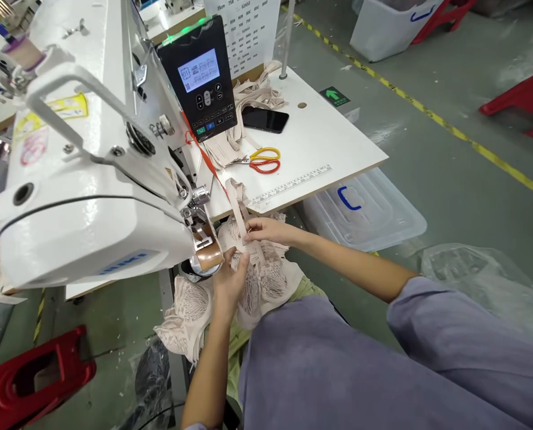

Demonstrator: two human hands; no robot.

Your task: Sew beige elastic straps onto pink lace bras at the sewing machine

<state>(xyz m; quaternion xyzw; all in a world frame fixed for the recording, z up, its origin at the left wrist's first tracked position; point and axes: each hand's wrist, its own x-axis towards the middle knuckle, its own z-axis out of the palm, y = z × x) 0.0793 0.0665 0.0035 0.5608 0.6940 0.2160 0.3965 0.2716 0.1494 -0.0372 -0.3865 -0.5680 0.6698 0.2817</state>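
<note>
Beige lace bras (270, 280) lie bunched over my lap, below the needle area of a white sewing machine (87, 227). My right hand (268, 231) pinches a beige strap (237, 209) between thumb and fingers; the strap's upper end rests on the table edge. Close to the machine's narrow bed (209, 255), my left hand (231, 280) grips the bra material, thumb raised, its other fingers partly hidden. A presser foot (202, 237) sits just left of the hands. More lace cups (188, 310) hang to the left of my left wrist.
The white table (333, 137) carries scissors (265, 160), a phone (265, 119), a bundle of straps (224, 146) and a printed ruler. A black control panel (199, 77) stands behind. A lidded plastic box (369, 209) and a red stool (37, 382) are on the floor.
</note>
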